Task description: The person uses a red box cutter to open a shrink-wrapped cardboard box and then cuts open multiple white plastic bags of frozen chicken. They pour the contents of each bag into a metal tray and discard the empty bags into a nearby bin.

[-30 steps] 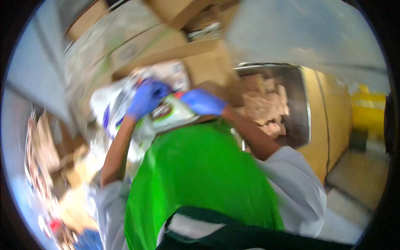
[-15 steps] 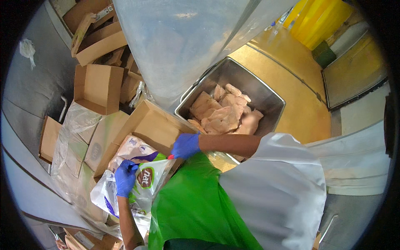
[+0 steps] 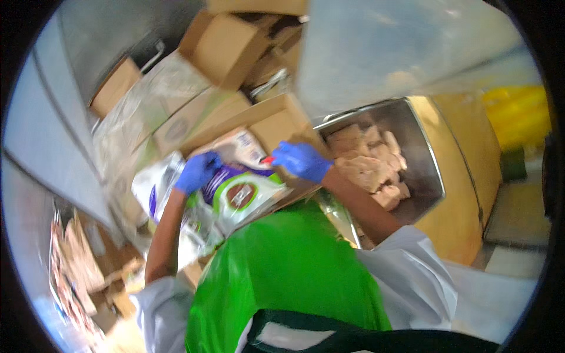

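Observation:
An open cardboard box [image 3: 268,126] in front of me holds printed plastic bags of pale meat [image 3: 235,197], white with purple and green. My left hand [image 3: 200,170], in a blue glove, has its fingers closed on the plastic at the upper left of the front bag. My right hand [image 3: 300,159], also gloved, grips a small red tool [image 3: 268,159] over the box, just right of the bags; what kind of tool is hard to make out. Right of the box sits a steel bin [image 3: 424,194] with several pieces of raw pale meat [image 3: 359,170] in it.
Behind the box are wrapped cartons [image 3: 182,126] and discarded open boxes [image 3: 223,50]. A pale translucent sheet [image 3: 388,47] hangs behind the bin. A yellow panel [image 3: 471,176] stands to its right, with a bright yellow object [image 3: 512,117] beyond. Flattened cardboard [image 3: 82,259] lies at the left.
The view swung and came back over these frames. My right hand has risen from the bag's right edge since half a second ago, still with the red tool; my left hand stays on the plastic.

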The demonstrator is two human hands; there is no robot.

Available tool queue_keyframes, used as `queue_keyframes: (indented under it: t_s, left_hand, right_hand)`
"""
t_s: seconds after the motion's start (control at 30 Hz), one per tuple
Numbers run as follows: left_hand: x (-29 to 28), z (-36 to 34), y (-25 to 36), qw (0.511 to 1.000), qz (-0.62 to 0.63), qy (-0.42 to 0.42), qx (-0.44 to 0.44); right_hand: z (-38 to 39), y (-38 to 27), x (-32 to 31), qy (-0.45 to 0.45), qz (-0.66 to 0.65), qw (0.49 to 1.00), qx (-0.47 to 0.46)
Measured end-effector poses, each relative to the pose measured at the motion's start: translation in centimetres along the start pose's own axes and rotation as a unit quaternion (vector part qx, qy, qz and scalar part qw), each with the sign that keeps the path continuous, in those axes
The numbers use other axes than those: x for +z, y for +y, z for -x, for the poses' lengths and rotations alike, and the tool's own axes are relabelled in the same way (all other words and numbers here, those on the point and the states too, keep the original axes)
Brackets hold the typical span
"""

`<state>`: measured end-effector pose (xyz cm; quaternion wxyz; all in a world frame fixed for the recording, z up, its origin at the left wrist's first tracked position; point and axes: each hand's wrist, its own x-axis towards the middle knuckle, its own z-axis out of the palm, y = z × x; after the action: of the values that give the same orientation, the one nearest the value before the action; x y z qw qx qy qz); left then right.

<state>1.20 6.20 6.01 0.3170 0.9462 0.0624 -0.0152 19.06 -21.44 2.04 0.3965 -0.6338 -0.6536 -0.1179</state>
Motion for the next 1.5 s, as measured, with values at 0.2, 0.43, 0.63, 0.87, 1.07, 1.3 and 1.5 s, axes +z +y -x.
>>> queue_keyframes:
  t_s: [0.2, 0.43, 0.63, 0.87, 1.07, 1.3, 1.5]
  left_hand:
    - [0.6, 0.6, 0.9, 0.999, 0.047, 0.009, -0.004]
    - [1.9, 1.5, 1.7, 0.997, 0.042, 0.046, -0.036]
    - [2.2, 2.4, 3.1, 0.990, 0.092, 0.087, -0.059]
    - [4.3, 3.5, 4.1, 0.983, 0.106, 0.075, -0.130]
    - [4.6, 5.4, 3.7, 0.972, 0.134, 0.148, -0.127]
    - [3.8, 7.9, 5.2, 0.978, 0.070, 0.189, -0.047]
    - [2.5, 6.2, 6.4, 0.950, 0.136, 0.165, -0.229]
  right_hand:
    - [-4.4, -0.6, 4.7, -0.384, 0.045, 0.922, 0.009]
    - [-6.5, -0.4, 6.7, -0.308, 0.170, 0.903, -0.245]
    - [-8.2, 1.1, 7.5, -0.291, 0.140, 0.909, -0.262]
    - [-9.8, 2.8, 9.5, -0.310, 0.082, 0.896, -0.308]
    - [-9.3, 2.9, 10.9, -0.221, 0.121, 0.921, -0.296]
    - [-12.5, 8.6, 7.7, -0.285, 0.222, 0.933, -0.015]
    - [-15.9, 2.6, 2.8, -0.215, 0.147, 0.940, -0.219]
